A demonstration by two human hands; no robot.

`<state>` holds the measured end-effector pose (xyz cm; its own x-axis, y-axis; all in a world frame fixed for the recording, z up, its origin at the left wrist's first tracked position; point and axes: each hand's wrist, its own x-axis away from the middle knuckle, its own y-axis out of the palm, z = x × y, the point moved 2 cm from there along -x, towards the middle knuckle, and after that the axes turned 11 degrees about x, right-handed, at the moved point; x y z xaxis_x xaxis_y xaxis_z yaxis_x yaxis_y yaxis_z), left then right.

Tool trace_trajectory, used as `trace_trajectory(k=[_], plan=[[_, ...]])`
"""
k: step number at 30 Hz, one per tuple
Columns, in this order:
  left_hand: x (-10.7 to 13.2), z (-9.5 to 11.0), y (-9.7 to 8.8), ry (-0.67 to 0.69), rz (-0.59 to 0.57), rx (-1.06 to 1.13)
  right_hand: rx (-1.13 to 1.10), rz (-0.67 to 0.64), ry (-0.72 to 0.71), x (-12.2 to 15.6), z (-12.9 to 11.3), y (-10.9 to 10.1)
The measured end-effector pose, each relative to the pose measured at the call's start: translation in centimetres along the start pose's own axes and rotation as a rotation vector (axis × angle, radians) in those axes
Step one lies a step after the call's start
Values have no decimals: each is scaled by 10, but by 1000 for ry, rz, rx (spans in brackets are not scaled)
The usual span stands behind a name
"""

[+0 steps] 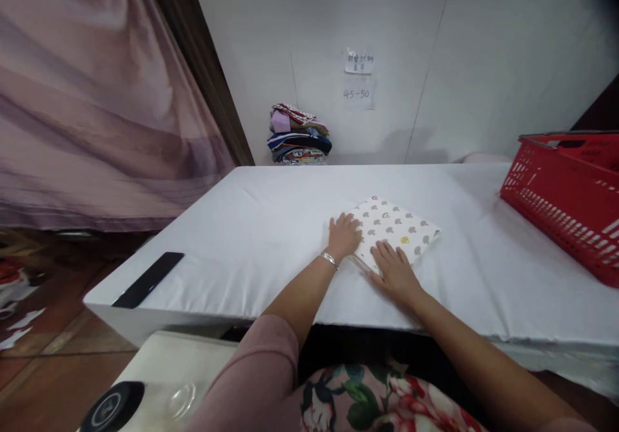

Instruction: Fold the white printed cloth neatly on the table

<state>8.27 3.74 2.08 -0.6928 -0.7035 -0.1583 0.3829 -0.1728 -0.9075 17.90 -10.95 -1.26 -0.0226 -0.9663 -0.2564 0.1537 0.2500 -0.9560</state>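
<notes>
Fingers (384, 253) of left hand (345, 237) and right hand (396, 273) lie loosely spread on patterned cloth (394, 225), gripping nothing.

This looks like a small workroom: beyond the left hand (345, 235), folded cloths (298, 134) stand piled by a wall (319, 19) bearing handwritten papers (358, 85); right of the right hand (395, 273), a red shopping basket (567, 195) sits on the white-covered tabletop (261, 225).

Soft, even light. White cloth-covered table (271, 225) is bright; faint shadow on white panelled wall (401, 45) behind it. Reddish-brown tiled floor (91, 358) left of table: dim, blurry. Red perforated plastic basket (563, 190) on table's right looks wide-angle stretched.
</notes>
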Motion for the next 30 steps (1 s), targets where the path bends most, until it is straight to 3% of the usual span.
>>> trace_trajectory(k=[4, 8, 12, 15, 19, 22, 26, 30], plan=[[-1, -16, -1, -129, 6, 47, 18, 24, -16, 0, 2, -2], [-1, -16, -1, -129, 2, 63, -7, 25, -21, 1, 0, -5], [-9, -14, -12, -158, -101, 113, -11, 13, -20, 1, 0, -5], [-18, -14, -19, -220, -100, 112, -9, 8, -21, 0, 0, -4], [-22, -18, -11, -259, -50, 86, -31, -20, -20, 1, 0, -6], [-21, -22, -3, -254, -26, 90, -91, -114, -27, -2, 4, -14], [-19, -23, -1, -224, 15, 79, -218, -237, -30, -33, 21, -31], [-18, -22, -3, -223, 32, 72, -118, -145, 207, -82, 63, -33]])
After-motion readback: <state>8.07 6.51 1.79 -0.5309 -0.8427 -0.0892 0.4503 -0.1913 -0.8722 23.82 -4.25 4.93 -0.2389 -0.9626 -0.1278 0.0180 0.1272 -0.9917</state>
